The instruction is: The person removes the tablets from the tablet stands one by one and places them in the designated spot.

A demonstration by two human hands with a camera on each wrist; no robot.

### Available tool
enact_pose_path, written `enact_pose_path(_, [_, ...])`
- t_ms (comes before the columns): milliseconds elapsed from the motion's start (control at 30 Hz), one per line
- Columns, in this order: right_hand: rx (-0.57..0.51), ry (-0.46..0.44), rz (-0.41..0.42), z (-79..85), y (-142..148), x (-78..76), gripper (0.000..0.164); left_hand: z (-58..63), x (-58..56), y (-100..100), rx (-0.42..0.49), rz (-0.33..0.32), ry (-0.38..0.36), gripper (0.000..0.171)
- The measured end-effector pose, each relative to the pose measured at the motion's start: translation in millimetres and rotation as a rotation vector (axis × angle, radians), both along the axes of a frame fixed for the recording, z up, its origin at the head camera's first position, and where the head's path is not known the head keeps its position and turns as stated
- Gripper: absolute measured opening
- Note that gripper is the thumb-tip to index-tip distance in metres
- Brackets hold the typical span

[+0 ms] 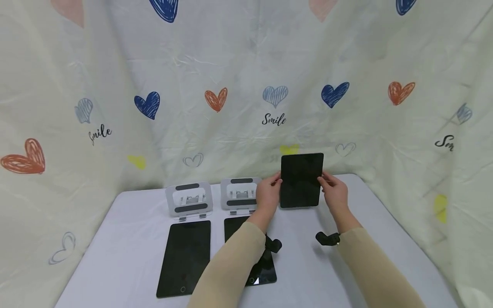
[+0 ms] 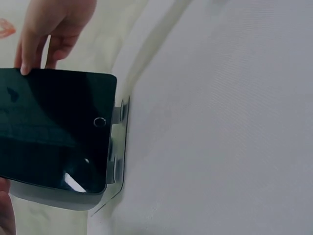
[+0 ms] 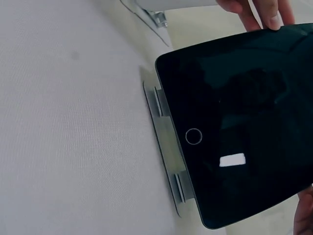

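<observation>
A black tablet (image 1: 301, 179) stands upright and leaning at the right of the table, screen facing me. My left hand (image 1: 268, 193) grips its left edge, and my right hand (image 1: 334, 191) holds the right edge between thumb and fingers. Behind the tablet is a grey stand (image 2: 58, 197), mostly hidden by it. Two hooks (image 3: 183, 188) of that stand show right at the tablet's bottom edge; whether the tablet's weight rests on them I cannot tell. A round button (image 3: 193, 136) is at the tablet's lower end.
Two more grey stands, one at the left (image 1: 189, 199) and one in the middle (image 1: 240, 194), stand along the back of the white table (image 1: 115, 256). Before them lie two black tablets, the left one (image 1: 185, 256) whole in view, the other (image 1: 265, 269) partly under my left forearm. A heart-printed curtain (image 1: 239, 141) hangs behind.
</observation>
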State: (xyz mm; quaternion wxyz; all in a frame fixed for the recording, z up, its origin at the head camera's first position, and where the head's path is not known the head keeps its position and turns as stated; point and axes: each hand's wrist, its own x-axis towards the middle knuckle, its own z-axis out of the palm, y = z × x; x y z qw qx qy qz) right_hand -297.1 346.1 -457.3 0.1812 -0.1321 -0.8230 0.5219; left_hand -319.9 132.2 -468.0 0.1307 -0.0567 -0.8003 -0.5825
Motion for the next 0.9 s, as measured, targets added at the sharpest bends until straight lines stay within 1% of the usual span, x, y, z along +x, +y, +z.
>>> enact_pose_path(133, [0.024,0.027,0.018,1.6,3,3.9,0.048,0.6,2.6,-2,-0.008,-0.02,0.002,0.033])
enact_pose_path(367, [0.062,0.036,0.068,3.5,6,14.6,0.047,0.4,11.9,-6,0.031,-0.089,-0.014,0.037])
enact_pose_path(567, [0.092,-0.019,0.128,-0.6,10,28.1,0.049,-3.4,22.8,-10,0.037,-0.11,-0.047,0.042])
enact_pose_path(667, [0.104,-0.048,0.15,-1.3,11,32.7,0.051,-5.0,25.8,-12,0.048,-0.121,-0.056,0.044])
enact_pose_path(767, [0.101,-0.07,0.169,1.1,11,36.0,0.053,-4.7,27.3,-14,0.066,-0.131,-0.059,0.045])
enact_pose_path(900, [0.083,-0.093,0.193,7.7,10,40.4,0.055,-1.4,29.6,-17,0.068,-0.143,-0.071,0.045])
